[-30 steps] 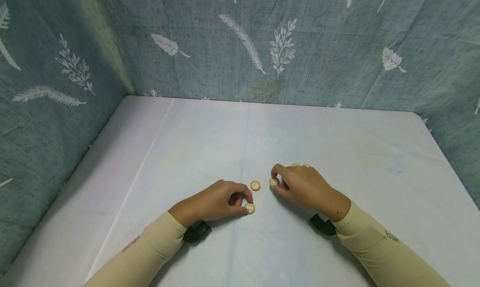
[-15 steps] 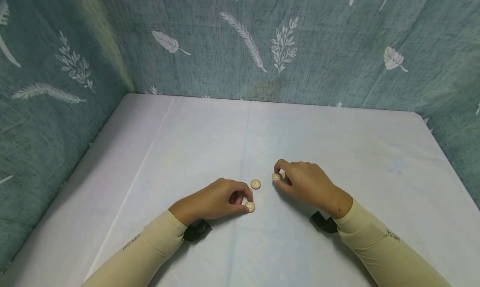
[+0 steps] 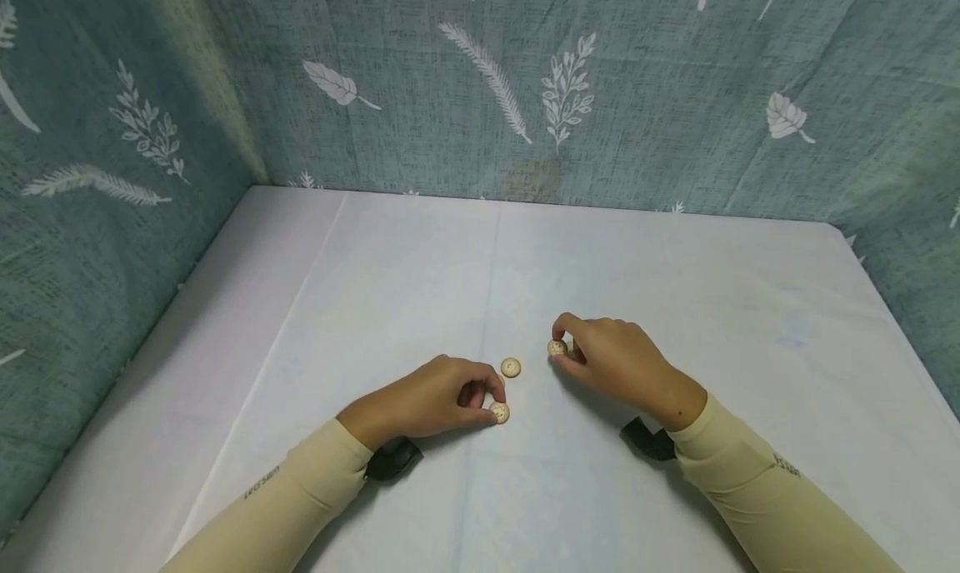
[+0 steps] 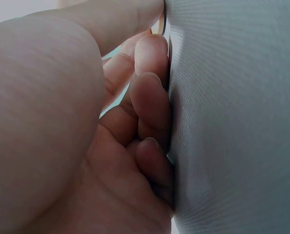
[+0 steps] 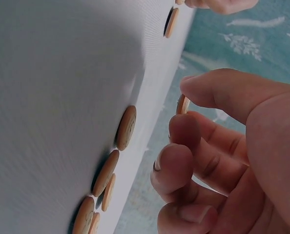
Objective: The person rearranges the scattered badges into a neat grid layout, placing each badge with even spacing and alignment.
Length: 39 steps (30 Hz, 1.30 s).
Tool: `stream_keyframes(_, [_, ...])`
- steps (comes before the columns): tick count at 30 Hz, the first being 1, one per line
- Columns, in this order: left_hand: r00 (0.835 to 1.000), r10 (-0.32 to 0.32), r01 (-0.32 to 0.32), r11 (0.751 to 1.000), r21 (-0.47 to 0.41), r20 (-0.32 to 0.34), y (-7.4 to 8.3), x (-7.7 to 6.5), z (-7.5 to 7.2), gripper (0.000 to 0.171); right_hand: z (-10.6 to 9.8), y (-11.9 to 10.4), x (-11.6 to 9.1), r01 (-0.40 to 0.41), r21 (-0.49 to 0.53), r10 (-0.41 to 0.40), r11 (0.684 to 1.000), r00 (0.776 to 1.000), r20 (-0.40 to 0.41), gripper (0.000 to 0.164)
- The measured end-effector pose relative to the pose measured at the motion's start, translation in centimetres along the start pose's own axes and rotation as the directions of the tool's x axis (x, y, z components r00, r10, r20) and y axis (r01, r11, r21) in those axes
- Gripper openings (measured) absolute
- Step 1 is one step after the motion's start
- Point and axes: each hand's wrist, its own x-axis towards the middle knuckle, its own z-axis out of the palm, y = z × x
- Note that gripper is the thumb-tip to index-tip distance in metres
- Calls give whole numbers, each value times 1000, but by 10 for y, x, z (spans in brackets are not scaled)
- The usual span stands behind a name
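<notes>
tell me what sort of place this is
Probably a screened-off workspace, perhaps set up for recording: leaf-print fabric walls three sides of a pale tabletop, and dark wrist-worn devices are in view.

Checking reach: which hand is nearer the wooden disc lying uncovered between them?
Left. The left hand is just left of the wooden disc; the right hand sits farther off, to its right.

A pale cloth-covered surface [image 3: 405,298] bears faint fold lines [image 3: 491,273]. Behind it hangs a grey-green fabric backdrop [image 3: 412,161], continuing along the left and right sides, printed in white with leafy sprigs [image 3: 567,90], feathery fronds [image 3: 487,75] and broad leaves [image 3: 332,83]; a yellowish patch [image 3: 534,177] shows low in the middle.
</notes>
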Motion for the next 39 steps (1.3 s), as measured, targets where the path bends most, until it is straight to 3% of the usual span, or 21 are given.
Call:
stream_keyframes(12, [1000, -12, 12, 1000, -2, 0, -1, 0, -1, 9, 0, 7, 3, -31, -7, 31, 999, 999, -19, 19])
stream_keyframes(21, [1000, -13, 13, 1000, 9, -6, 0, 1, -3, 10, -12, 14, 4, -107, 23, 108, 994, 994, -19, 21])
stream_keyframes(39, [1000, -27, 27, 1000, 0, 15, -2, 0, -1, 9, -9, 24, 9, -158, 57, 156, 986, 987, 49, 22])
